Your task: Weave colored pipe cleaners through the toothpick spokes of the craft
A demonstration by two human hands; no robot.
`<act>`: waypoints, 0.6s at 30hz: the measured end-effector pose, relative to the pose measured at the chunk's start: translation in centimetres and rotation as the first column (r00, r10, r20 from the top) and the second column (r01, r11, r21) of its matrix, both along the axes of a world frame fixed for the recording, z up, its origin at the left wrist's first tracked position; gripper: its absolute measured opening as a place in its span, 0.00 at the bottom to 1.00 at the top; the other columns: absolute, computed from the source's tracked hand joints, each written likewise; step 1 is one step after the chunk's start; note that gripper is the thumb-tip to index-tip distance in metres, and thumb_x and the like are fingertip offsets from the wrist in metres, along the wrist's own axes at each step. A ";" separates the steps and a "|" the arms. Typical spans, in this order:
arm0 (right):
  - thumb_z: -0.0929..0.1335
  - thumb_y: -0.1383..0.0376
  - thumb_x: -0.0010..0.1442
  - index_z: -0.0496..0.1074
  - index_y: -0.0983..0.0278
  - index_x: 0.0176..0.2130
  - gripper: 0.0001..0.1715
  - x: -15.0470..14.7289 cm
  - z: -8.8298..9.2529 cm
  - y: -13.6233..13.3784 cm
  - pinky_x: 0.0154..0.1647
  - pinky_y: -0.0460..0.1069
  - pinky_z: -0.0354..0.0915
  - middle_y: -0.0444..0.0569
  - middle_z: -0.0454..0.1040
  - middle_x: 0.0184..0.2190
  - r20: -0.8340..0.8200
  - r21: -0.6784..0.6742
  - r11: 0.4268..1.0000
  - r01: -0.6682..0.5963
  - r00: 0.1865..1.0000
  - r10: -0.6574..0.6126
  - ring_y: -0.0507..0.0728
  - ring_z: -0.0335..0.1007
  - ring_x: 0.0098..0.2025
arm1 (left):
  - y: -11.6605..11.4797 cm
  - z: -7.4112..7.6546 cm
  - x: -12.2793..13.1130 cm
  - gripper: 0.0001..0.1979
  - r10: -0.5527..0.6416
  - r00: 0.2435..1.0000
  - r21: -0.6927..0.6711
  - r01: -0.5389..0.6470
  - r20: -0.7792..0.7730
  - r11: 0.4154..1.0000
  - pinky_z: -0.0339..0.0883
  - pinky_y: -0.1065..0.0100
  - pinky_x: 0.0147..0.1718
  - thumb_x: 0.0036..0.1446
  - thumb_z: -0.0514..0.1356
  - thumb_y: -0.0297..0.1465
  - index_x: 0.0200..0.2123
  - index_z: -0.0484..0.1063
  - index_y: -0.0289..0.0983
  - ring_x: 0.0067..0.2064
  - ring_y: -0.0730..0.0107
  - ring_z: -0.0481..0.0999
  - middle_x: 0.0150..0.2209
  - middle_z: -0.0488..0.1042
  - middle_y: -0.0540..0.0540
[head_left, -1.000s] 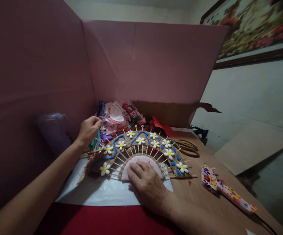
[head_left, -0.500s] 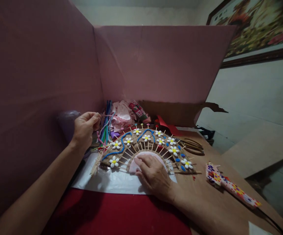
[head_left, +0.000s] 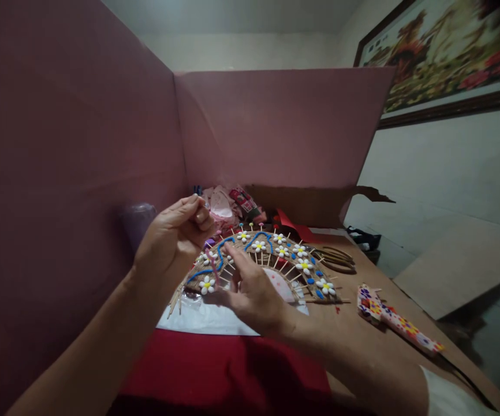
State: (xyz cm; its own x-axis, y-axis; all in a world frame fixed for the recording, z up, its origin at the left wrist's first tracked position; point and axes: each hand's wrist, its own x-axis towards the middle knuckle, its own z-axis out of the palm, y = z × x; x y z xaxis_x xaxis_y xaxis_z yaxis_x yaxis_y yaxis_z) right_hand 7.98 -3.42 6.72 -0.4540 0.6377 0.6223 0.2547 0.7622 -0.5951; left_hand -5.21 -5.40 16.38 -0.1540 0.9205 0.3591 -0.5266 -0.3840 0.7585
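Observation:
My left hand [head_left: 178, 231] is raised on the left, thumb and fingertips pinched on what looks like a pink pipe cleaner [head_left: 211, 263] hanging down. My right hand [head_left: 252, 289] is open, thumb and fingers apart, over the left-centre of a fan-shaped craft piece [head_left: 291, 263]. The hanging strand is close to its fingers; contact is unclear. The piece is an arch of brown twine woven through thin sticks. White flowers with yellow centres, blue dots and wavy blue lines decorate it. A pale pink half-circle [head_left: 281, 284] at its base is partly hidden by my right hand.
White plastic sheeting [head_left: 198, 325] lies under the piece, with a red surface [head_left: 181, 370] in front. Right are scissors [head_left: 339, 259] and a flower-patterned glue gun [head_left: 397, 320] with a cord. Pink scraps [head_left: 220, 211] and red paper [head_left: 293, 225] lie behind. Pink panels [head_left: 276, 127] wall the left and back.
My left hand has moved right, bringing the pink strand in front of the piece. My right hand has lifted off the pink half-circle, shifted left and spread its fingers. The view has tilted slightly.

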 end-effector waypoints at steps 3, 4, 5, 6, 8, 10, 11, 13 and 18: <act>0.64 0.60 0.60 0.66 0.67 0.49 0.19 -1.4 -0.4 -0.5 0.33 0.47 0.64 0.48 0.74 0.31 -0.038 -0.186 0.973 -0.139 0.990 0.134 0.52 0.69 0.31 | -0.9 -0.1 1.2 0.13 -0.030 1.000 -0.021 0.030 0.002 0.999 0.59 0.73 0.21 0.57 0.53 0.24 0.21 0.69 0.36 0.22 0.77 0.61 0.19 0.60 0.50; 0.60 0.62 0.63 0.70 0.67 0.43 0.15 -1.4 -0.8 -0.4 0.31 0.46 0.63 0.45 0.73 0.25 -0.025 -0.229 0.958 -0.173 0.985 0.172 0.51 0.67 0.27 | -1.1 -0.2 1.2 0.13 -0.024 1.000 -0.020 0.024 -0.003 1.000 0.59 0.73 0.21 0.57 0.53 0.24 0.21 0.69 0.36 0.21 0.77 0.60 0.19 0.59 0.50; 0.58 0.63 0.65 0.72 0.67 0.37 0.17 -1.1 -1.2 -0.3 0.29 0.45 0.61 0.44 0.70 0.21 0.006 -0.250 0.952 -0.177 0.983 0.184 0.50 0.65 0.24 | -1.1 -0.1 1.0 0.13 -0.012 1.000 -0.019 0.012 -0.006 1.000 0.57 0.73 0.19 0.57 0.53 0.24 0.20 0.68 0.36 0.21 0.78 0.60 0.19 0.58 0.51; 0.56 0.65 0.65 0.71 0.67 0.32 0.19 -0.5 -1.7 -0.1 0.26 0.44 0.59 0.43 0.68 0.19 0.055 -0.252 0.956 -0.147 0.985 0.166 0.49 0.63 0.22 | -1.1 -0.1 0.7 0.14 0.007 1.000 -0.019 -0.007 -0.003 1.000 0.55 0.74 0.18 0.57 0.53 0.24 0.20 0.68 0.36 0.20 0.78 0.58 0.18 0.57 0.51; 0.57 0.68 0.63 0.70 0.66 0.29 0.16 1.3 -2.5 0.3 0.25 0.44 0.56 0.43 0.68 0.20 0.210 -0.192 0.980 -0.050 0.974 0.091 0.49 0.60 0.23 | -0.8 0.0 -0.5 0.14 0.064 0.997 -0.024 -0.063 0.031 0.998 0.53 0.75 0.16 0.58 0.53 0.25 0.20 0.67 0.36 0.18 0.79 0.57 0.17 0.56 0.52; 0.60 0.71 0.59 0.67 0.66 0.29 0.10 3.8 -2.8 0.7 0.28 0.45 0.55 0.46 0.70 0.25 0.354 -0.082 0.995 0.052 0.935 -0.020 0.51 0.61 0.26 | -0.3 -0.2 -1.8 0.16 0.121 0.988 -0.030 -0.119 0.093 0.992 0.53 0.77 0.15 0.59 0.51 0.24 0.20 0.68 0.35 0.18 0.81 0.57 0.17 0.57 0.52; 0.60 0.72 0.57 0.67 0.66 0.31 0.07 5.1 -2.8 0.8 0.28 0.46 0.56 0.48 0.71 0.28 0.401 -0.037 0.994 0.103 0.913 -0.080 0.52 0.62 0.28 | 0.1 -0.4 -2.4 0.17 0.135 0.985 -0.037 -0.132 0.111 0.991 0.53 0.78 0.15 0.60 0.49 0.24 0.20 0.68 0.34 0.18 0.82 0.58 0.16 0.58 0.52; 0.61 0.77 0.53 0.65 0.67 0.37 0.12 7.5 -2.3 0.9 0.30 0.46 0.56 0.52 0.71 0.33 0.477 -0.004 0.993 0.114 0.874 -0.098 0.53 0.64 0.32 | 0.8 -1.0 -3.4 0.18 0.166 0.979 -0.070 -0.159 0.120 0.985 0.54 0.79 0.15 0.61 0.48 0.24 0.21 0.69 0.33 0.18 0.82 0.60 0.17 0.60 0.51; 0.60 0.81 0.45 0.67 0.66 0.26 0.14 9.6 -1.4 0.3 0.24 0.44 0.50 0.45 0.68 0.20 0.609 -0.013 0.974 0.227 0.774 -0.173 0.50 0.60 0.23 | 2.8 -3.6 -3.6 0.13 0.221 0.974 -0.190 -0.207 0.053 0.960 0.65 0.78 0.20 0.56 0.51 0.19 0.25 0.72 0.31 0.23 0.78 0.71 0.23 0.71 0.46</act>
